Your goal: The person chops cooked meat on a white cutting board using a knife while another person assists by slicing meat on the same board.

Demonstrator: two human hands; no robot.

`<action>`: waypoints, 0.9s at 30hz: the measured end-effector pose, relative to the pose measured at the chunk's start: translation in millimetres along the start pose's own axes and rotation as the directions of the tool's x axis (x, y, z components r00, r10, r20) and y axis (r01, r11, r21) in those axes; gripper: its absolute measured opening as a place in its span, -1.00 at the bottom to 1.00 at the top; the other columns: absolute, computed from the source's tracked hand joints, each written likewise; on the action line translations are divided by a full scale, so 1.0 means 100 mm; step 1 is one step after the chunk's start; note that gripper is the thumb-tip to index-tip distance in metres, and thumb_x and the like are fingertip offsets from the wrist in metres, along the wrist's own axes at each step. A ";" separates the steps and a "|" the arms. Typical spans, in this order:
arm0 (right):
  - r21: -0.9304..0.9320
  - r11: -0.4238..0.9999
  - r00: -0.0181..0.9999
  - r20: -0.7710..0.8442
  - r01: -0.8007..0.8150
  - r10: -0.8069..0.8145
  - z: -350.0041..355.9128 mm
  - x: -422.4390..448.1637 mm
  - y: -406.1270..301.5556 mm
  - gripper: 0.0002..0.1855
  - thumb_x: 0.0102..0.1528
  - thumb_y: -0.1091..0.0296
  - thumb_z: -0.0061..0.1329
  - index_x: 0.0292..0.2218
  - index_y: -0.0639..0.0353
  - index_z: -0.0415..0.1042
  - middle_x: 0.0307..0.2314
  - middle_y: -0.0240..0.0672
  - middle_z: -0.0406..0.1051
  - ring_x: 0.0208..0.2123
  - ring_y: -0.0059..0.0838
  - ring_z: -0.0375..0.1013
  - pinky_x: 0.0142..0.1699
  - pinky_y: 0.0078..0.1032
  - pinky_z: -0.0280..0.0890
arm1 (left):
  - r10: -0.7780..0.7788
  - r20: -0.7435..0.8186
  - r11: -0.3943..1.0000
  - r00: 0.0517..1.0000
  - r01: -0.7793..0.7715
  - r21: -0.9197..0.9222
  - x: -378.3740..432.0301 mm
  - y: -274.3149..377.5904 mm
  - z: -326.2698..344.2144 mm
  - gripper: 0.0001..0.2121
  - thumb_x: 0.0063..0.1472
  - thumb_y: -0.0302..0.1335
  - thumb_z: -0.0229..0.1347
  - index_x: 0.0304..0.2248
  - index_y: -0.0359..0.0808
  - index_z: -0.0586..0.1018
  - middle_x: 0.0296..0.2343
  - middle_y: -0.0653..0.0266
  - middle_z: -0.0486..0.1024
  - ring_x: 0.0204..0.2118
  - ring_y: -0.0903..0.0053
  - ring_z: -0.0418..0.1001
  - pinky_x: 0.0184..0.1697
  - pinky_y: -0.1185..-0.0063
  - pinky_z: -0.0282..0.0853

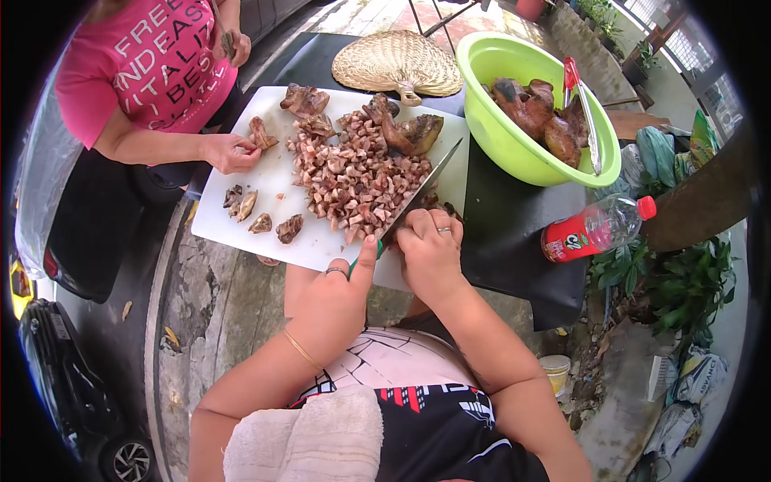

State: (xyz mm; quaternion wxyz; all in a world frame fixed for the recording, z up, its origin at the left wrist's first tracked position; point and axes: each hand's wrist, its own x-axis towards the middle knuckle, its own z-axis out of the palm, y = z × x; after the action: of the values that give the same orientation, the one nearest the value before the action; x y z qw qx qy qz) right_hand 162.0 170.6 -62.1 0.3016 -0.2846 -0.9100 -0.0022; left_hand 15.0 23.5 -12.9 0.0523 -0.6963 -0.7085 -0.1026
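Observation:
My left hand [343,289] grips the green handle of a kitchen knife [426,184], forefinger along its top. The blade slants up to the right over a white cutting board [271,181]. Curled at the board's near edge, my right hand [430,247] rests close beside the blade, on meat that its fingers mostly hide. Left of the blade lies a heap of diced cooked meat [355,175]. Larger roasted pieces [415,134] lie at the board's far side, and several small scraps [260,223] lie at its left.
A co-worker's hand [232,153] touches a meat piece [261,134] at the board's left. Beyond the board lies a woven fan [397,63]. On the right stand a green basin [482,138] with roasted meat and red-handled tongs [590,129], and a red-capped plastic bottle [596,229] lies tilted.

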 end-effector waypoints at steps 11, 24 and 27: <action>0.263 0.951 0.976 -0.097 -0.163 0.194 -0.16 0.05 0.09 -0.78 -0.04 0.56 0.16 -0.32 0.02 0.59 -0.15 -0.30 0.47 -0.03 -0.09 0.41 0.04 -0.16 0.23 | -0.177 -0.008 0.961 0.984 0.171 -0.216 0.24 0.03 0.09 -0.35 0.28 -0.33 0.17 0.34 -0.15 0.30 -0.33 0.17 0.60 -0.36 0.26 0.60 -0.21 0.27 0.42; 0.463 0.781 0.905 0.149 -0.420 0.398 -0.07 0.28 0.74 -0.88 0.06 0.50 0.20 -0.32 0.26 0.56 -0.36 -0.11 0.53 -0.23 0.01 0.51 -0.11 -0.19 0.40 | 0.000 -0.019 0.997 1.000 -0.002 -0.078 0.06 -0.04 -0.12 -0.42 0.21 -0.37 0.17 0.24 -0.17 0.46 -0.43 0.21 0.59 -0.38 0.24 0.59 -0.02 0.17 0.26; 0.396 0.869 0.953 0.077 -0.298 0.292 0.03 0.25 0.78 -0.89 0.04 0.52 0.20 -0.33 0.28 0.58 -0.41 -0.15 0.53 -0.30 -0.10 0.53 -0.17 -0.30 0.42 | 0.021 0.052 0.999 0.998 -0.020 -0.027 0.08 -0.05 -0.15 -0.40 0.19 -0.42 0.13 0.26 -0.19 0.44 -0.43 0.23 0.58 -0.38 0.26 0.59 -0.06 0.17 0.26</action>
State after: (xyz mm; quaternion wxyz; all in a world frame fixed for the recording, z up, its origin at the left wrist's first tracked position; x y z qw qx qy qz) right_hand 184.6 249.3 -64.3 0.3437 -0.3519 -0.8388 0.2334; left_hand 9.2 28.4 3.2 0.0254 -0.7067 -0.7009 -0.0934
